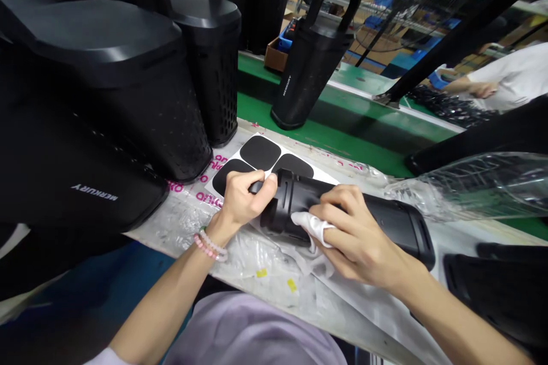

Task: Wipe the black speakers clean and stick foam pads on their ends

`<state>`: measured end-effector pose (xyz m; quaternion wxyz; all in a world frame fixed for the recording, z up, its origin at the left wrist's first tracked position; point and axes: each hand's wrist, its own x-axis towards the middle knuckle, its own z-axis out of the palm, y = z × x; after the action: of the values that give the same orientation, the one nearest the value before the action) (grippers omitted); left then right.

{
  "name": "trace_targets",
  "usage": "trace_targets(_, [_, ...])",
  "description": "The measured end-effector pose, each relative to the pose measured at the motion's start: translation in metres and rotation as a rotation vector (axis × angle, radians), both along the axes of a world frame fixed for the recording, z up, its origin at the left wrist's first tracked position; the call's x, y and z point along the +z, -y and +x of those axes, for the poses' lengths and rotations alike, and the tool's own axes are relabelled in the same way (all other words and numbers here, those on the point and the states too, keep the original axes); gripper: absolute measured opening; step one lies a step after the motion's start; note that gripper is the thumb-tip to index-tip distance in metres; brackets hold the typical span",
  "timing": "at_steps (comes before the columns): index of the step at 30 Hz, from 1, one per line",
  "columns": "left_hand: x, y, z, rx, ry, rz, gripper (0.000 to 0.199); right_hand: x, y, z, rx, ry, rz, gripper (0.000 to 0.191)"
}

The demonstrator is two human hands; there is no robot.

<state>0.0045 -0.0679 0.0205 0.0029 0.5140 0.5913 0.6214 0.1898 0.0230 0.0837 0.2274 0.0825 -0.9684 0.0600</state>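
A black cylindrical case (385, 214), like the upright MERKURY units nearby, lies on its side on the plastic-covered bench (188, 245). My left hand (246, 197) is closed around the handle at its left end. Bunched in the fingers of my right hand (359, 234) is a white cloth (314, 225), pressed against the case near that same end. Behind the case lies a white sheet with black rounded pads (260, 152), partly covered by the case and my left hand.
Large black units (111, 85) crowd the left side. Another unit with a raised handle (306, 63) stands on the green conveyor (252, 82). Clear plastic wrap (475, 188) and more black units (496, 291) lie at right. A person in white (514, 77) works across the line.
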Motion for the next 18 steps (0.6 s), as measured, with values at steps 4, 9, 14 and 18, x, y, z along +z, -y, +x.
trace_targets(4, [-0.0005,0.0008,0.0008,0.004,-0.004,0.001,0.045,0.0004,0.0001,-0.0007,-0.029,-0.014,0.003,0.016])
trace_targets(9, [-0.0004,0.0012,0.0006,0.002,-0.011,-0.004,0.045,-0.0008,-0.0011,-0.0006,-0.019,-0.009,-0.019,0.016])
trace_targets(14, [0.0007,0.0012,0.0006,-0.002,-0.009,-0.015,0.045,-0.0004,-0.0021,-0.0013,-0.004,0.01,-0.041,0.015])
trace_targets(18, [0.0002,0.0011,0.0005,-0.004,-0.006,-0.018,0.046,-0.0003,-0.0017,-0.0013,-0.045,-0.015,-0.016,0.014])
